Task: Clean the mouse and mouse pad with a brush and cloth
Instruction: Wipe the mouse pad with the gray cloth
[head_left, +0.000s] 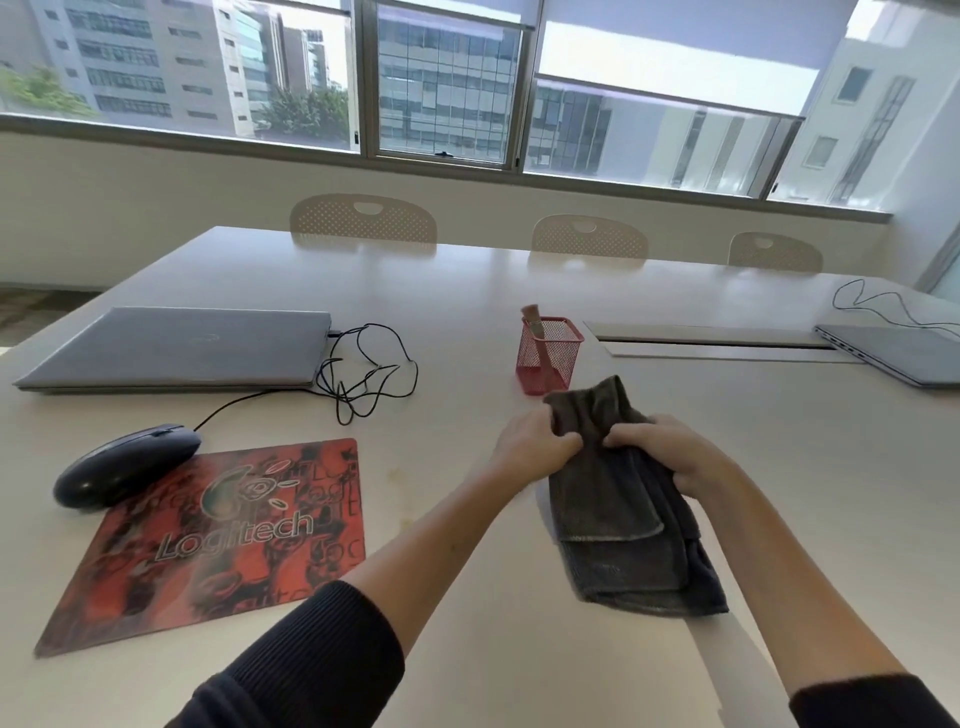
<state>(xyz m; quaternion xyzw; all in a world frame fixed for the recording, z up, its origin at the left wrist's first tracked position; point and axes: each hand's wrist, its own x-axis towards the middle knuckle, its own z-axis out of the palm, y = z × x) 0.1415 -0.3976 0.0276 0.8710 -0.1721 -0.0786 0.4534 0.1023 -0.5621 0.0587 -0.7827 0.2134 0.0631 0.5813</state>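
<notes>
A dark grey cloth (623, 525) hangs folded above the table, right of centre. My left hand (530, 441) grips its upper left part and my right hand (670, 452) grips its upper right part, knuckles close together. A black wired mouse (124, 465) lies at the left, overlapping the far left corner of the red and black Logitech mouse pad (223, 540). A brush (535, 325) stands in a red mesh holder (548, 356) just beyond the cloth.
A closed grey laptop (176, 348) lies at the far left with the mouse's tangled black cable (363, 369) beside it. Another laptop (904, 356) with a cable sits at the far right, behind a cable hatch (711, 340). Three chairs (363, 221) line the table's far edge.
</notes>
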